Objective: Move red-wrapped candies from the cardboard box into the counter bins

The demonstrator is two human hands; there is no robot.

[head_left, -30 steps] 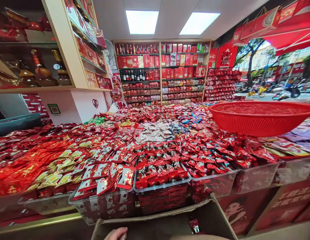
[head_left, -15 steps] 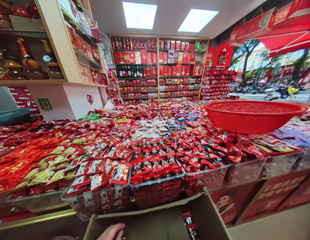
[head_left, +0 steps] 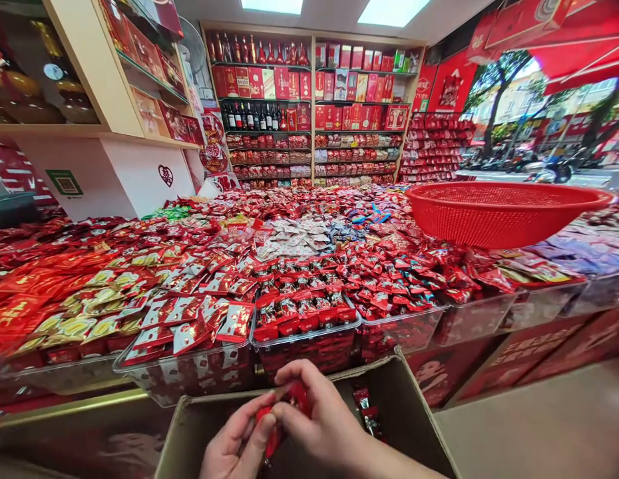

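Note:
Over an open cardboard box point(head_left: 419, 406), my left hand point(head_left: 237, 436) and my right hand point(head_left: 317, 416) meet, both closed around red wrapped candies point(head_left: 273, 436). My fingers cover much of the wrappers, so how many there are I cannot tell. Two more red candies point(head_left: 369, 416) lie inside the box, to the right of my hands. Just beyond the box stands a clear plastic bin point(head_left: 309, 332) with red and dark wrapped candies in neat rows. Left of it, another clear bin point(head_left: 184, 362) holds red and white packets.
A red plastic basket point(head_left: 504, 219) rests on the candy heaps at the right. Heaps of wrapped sweets point(head_left: 114, 279) spread across the wide counter. Shelves point(head_left: 314, 106) of bottles and red boxes stand at the back. A cabinet point(head_left: 84, 73) overhangs the left side.
My right hand has come into view, and my left hand has risen to meet it with red candies between them. The view has tilted down slightly.

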